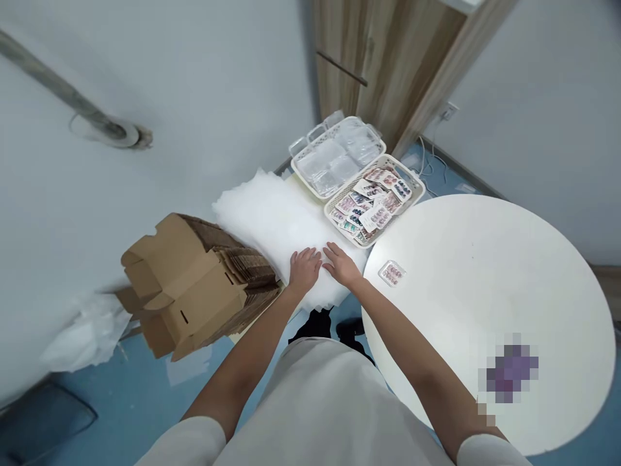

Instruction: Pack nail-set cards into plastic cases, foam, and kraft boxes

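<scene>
The left hand [305,270] and the right hand [342,265] are positioned side by side near the centre of the frame, palms down. The fingers of both are extended and slightly spread, and are laid on the stack of white sheets [272,213]; no object is seen to be gripped by either. Whether the two thumbs are in contact cannot be told. The left forearm is angled from the lower left of the frame up towards the centre; the right forearm is angled in from the lower right. Both elbows are only slightly bent.

The stack of white sheets is located at the centre, extended up and to the left beyond the fingertips, with ragged edges. Above it, towards the top right of centre, two baskets are set side by side: the upper basket [308,183] is filled with clear plastic pieces, the lower basket [394,219] with cards bearing rows of small coloured pieces.

A round white table [485,272] is placed at the right of the frame. A small clear case [392,273] is set near its left edge. Folded cardboard boxes [194,285] are stacked at the left.
</scene>
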The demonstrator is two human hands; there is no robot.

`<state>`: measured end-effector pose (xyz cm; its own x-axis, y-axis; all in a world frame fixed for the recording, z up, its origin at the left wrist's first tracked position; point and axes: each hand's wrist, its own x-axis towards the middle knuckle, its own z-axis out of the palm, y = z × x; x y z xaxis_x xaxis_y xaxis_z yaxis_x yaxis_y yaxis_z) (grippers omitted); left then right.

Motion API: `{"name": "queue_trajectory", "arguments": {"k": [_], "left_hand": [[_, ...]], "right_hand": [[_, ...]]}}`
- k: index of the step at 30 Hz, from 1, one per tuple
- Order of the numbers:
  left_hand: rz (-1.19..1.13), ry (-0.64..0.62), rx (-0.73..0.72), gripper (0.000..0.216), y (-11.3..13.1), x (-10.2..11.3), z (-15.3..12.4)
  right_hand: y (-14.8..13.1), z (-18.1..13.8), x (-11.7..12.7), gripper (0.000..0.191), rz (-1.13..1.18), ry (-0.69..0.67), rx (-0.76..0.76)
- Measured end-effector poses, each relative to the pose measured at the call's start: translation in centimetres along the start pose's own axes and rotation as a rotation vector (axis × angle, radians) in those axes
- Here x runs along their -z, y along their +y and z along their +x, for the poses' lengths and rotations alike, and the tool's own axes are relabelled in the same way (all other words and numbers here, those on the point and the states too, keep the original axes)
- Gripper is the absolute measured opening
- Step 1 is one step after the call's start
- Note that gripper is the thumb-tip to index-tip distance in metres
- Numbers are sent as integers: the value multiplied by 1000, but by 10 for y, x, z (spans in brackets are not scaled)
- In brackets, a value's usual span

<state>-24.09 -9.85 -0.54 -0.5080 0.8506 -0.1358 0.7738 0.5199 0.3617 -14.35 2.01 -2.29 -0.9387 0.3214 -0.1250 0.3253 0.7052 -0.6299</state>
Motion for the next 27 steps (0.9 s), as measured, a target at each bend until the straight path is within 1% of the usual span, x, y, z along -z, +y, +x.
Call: {"name": "queue_trajectory", "arguments": {"k": [2, 5, 7, 9, 12, 15, 17, 19, 22, 25, 27], "left_hand": [[-40, -2, -20, 32, -3, 0, -5], [-103, -16, -30, 33, -9, 2, -11], [-131, -26, -7, 31, -10, 4, -14], [-128, -4, 21, 29, -10, 7, -18], [-76, 63, 37, 39, -10, 12, -27], [-59, 70, 4, 39, -11, 14, -35], [-73, 60, -31, 40, -13, 15, -40], [-82, 66, -51, 45, -14, 15, -43], [-74, 86, -45, 49, -15, 15, -45], [-66, 77, -53, 43, -15, 16, -47], [-70, 62, -71, 38, -16, 16, -47]], "right_hand": [[0, 3, 2, 44, -67, -21, 58], [-3, 8, 8, 31, -195, -57, 132], [-8, 11, 12, 26, -279, -105, 159], [-14, 12, 15, 27, -358, -144, 153], [-18, 10, 21, 23, -439, -153, 67], [-15, 4, 27, 13, -427, -191, 15], [-10, -2, 30, 6, -371, -213, 43], [-5, -7, 31, 7, -322, -191, 79], [-3, -15, 30, 13, -331, -93, 73], [-7, -18, 25, 21, -355, -14, 30], [-12, -19, 21, 22, -301, 17, -24]]}}
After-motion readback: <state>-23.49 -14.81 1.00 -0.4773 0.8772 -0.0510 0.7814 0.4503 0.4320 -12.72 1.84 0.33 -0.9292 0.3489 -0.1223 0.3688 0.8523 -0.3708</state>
